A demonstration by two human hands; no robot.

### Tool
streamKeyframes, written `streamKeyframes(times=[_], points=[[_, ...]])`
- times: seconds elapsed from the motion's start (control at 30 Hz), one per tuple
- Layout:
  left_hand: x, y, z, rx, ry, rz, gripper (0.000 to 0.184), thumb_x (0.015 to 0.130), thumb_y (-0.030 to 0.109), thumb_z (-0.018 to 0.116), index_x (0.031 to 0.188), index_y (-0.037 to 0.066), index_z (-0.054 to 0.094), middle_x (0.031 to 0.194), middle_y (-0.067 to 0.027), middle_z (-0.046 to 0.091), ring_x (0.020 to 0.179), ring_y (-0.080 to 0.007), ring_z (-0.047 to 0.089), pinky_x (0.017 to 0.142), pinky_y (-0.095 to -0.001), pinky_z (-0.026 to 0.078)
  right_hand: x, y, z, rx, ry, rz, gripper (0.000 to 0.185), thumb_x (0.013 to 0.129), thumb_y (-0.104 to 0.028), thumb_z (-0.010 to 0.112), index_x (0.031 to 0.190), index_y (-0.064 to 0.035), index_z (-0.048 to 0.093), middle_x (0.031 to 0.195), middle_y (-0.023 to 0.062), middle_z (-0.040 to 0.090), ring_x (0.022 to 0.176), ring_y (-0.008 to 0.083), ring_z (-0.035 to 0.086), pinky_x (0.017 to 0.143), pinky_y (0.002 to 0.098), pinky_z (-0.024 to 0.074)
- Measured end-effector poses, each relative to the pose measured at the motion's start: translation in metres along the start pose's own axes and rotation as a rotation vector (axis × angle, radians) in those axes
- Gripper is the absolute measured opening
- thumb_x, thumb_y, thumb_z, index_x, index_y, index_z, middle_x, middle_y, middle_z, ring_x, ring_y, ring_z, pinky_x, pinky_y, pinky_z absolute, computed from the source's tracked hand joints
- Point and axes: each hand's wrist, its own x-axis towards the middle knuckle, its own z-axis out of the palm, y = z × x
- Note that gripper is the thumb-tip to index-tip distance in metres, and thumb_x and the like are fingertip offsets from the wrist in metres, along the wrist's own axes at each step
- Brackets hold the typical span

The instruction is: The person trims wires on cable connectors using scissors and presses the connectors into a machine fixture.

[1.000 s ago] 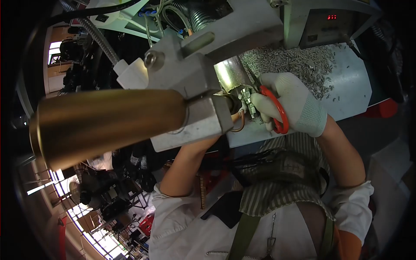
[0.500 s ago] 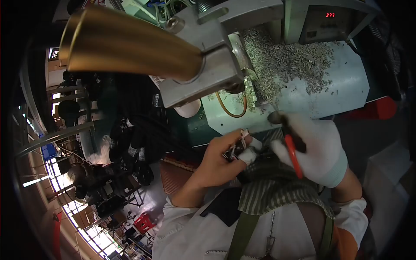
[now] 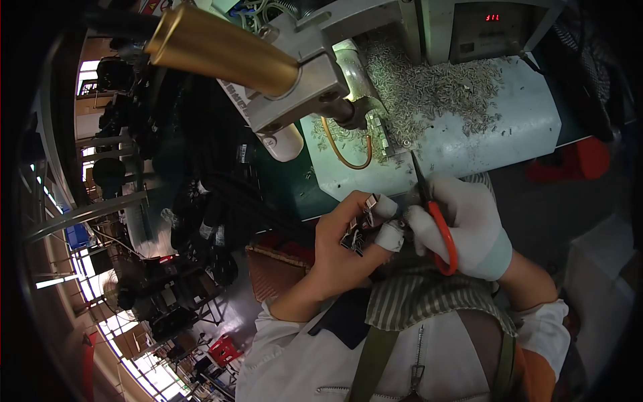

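Note:
My left hand (image 3: 345, 251) is bare except for white wraps on the thumb and a fingertip. It is curled around several small shiny metal parts (image 3: 353, 238), whose exact kind I cannot make out. Close beside it, my right hand (image 3: 462, 228) wears a white glove and grips red-handled scissors (image 3: 442, 231). Their dark, narrow tip points up toward the edge of the pale work plate (image 3: 495, 154). The fingertips of both hands nearly meet, and whatever lies between them is too small to tell.
A machine head with a brass-coloured cylinder (image 3: 224, 50) overhangs the plate at upper left. Heaps of small metal pieces (image 3: 429, 87) cover much of the plate. A curved brown tube (image 3: 345, 161) stands near a small metal fixture (image 3: 378, 134). A red digital display (image 3: 492, 18) glows behind.
My right hand has moved left and down, closer to my left hand, and the scissors' tip now points up. The camera view has shifted slightly, and the brass-coloured cylinder appears farther right.

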Motion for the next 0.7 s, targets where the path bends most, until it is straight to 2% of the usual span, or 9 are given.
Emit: streamKeyframes(times=[0.07,0.17,0.2,0.27,0.4,0.47,0.6,0.67,0.7], points=[[0.000,-0.003,-0.004,0.015,0.029,-0.083,0.030,0.076,0.003,0.070,0.100,0.001,0.054,0.085,0.0010,0.058,0.073,-0.0016,0.051,0.065,-0.0182,0.044,0.004,0.021,0.007,-0.644,0.416,-0.666,0.014,0.080,-0.009,0.063,0.089,0.0001,0.057,0.064,0.0099,0.059,0.049,0.0219,0.057,0.047,0.0273,0.0439],[0.003,0.005,0.002,0.019,0.155,-0.078,0.031,0.075,0.003,0.072,0.100,0.001,0.054,0.081,0.0029,0.058,0.068,0.0003,0.047,0.059,-0.0166,0.041,-0.001,0.013,0.006,-0.994,0.502,-0.802,0.020,0.075,-0.007,0.067,0.092,-0.0026,0.058,0.066,0.0118,0.058,0.053,0.0279,0.057,0.049,0.0323,0.0461],[0.003,0.003,0.002,0.019,0.156,-0.080,0.031,0.075,0.003,0.072,0.100,0.001,0.054,0.081,0.0029,0.058,0.068,0.0003,0.047,0.059,-0.0166,0.041,-0.004,0.018,0.009,-0.993,0.501,-0.801,0.020,0.075,-0.007,0.067,0.092,-0.0026,0.058,0.066,0.0118,0.058,0.053,0.0279,0.057,0.049,0.0323,0.0461],[0.002,-0.001,0.003,0.037,0.137,-0.045,0.031,0.074,0.003,0.073,0.100,0.001,0.056,0.079,0.0031,0.059,0.068,0.0000,0.049,0.057,-0.0169,0.041,-0.013,0.031,0.014,-1.234,0.356,-0.557,0.027,0.071,-0.008,0.070,0.095,-0.0030,0.059,0.061,0.0107,0.055,0.051,0.0263,0.057,0.049,0.0359,0.0462],[-0.001,-0.005,0.009,0.022,0.210,0.078,0.030,0.075,0.003,0.073,0.100,0.001,0.056,0.076,0.0028,0.059,0.067,-0.0008,0.051,0.057,-0.0179,0.043,-0.011,0.032,0.009,-0.970,0.273,-0.565,0.023,0.073,-0.010,0.068,0.093,-0.0023,0.060,0.058,0.0101,0.054,0.048,0.0260,0.056,0.047,0.0341,0.0452],[0.001,-0.010,0.007,0.304,0.104,0.440,0.031,0.076,0.004,0.072,0.101,0.001,0.055,0.075,0.0028,0.058,0.063,-0.0017,0.049,0.057,-0.0183,0.043,-0.013,0.027,0.009,-0.531,0.176,-0.516,0.017,0.075,-0.012,0.066,0.088,-0.0010,0.061,0.057,0.0095,0.053,0.045,0.0242,0.056,0.045,0.0310,0.0440],[0.001,-0.008,-0.002,0.356,-0.073,0.387,0.031,0.077,0.005,0.071,0.102,0.001,0.053,0.076,0.0016,0.058,0.064,-0.0021,0.049,0.058,-0.0189,0.043,-0.012,0.025,0.007,-0.528,0.115,-0.409,0.011,0.080,-0.014,0.063,0.084,-0.0040,0.059,0.061,0.0117,0.057,0.051,0.0261,0.060,0.048,0.0314,0.0469],[-0.002,-0.016,-0.004,-0.083,-0.048,0.073,0.028,0.079,0.004,0.069,0.101,0.001,0.053,0.079,0.0005,0.058,0.070,-0.0025,0.053,0.062,-0.0195,0.045,-0.011,0.026,0.007,-0.443,0.050,-0.357,0.012,0.080,-0.013,0.063,0.087,-0.0034,0.060,0.061,0.0111,0.057,0.051,0.0259,0.060,0.048,0.0315,0.0469],[-0.002,-0.017,-0.004,-0.082,-0.048,0.070,0.028,0.079,0.004,0.069,0.101,0.001,0.053,0.079,0.0005,0.058,0.070,-0.0025,0.053,0.062,-0.0195,0.045,-0.010,0.027,0.008,-0.440,0.050,-0.355,0.012,0.080,-0.013,0.063,0.087,-0.0034,0.060,0.061,0.0111,0.057,0.051,0.0259,0.060,0.048,0.0315,0.0469]])
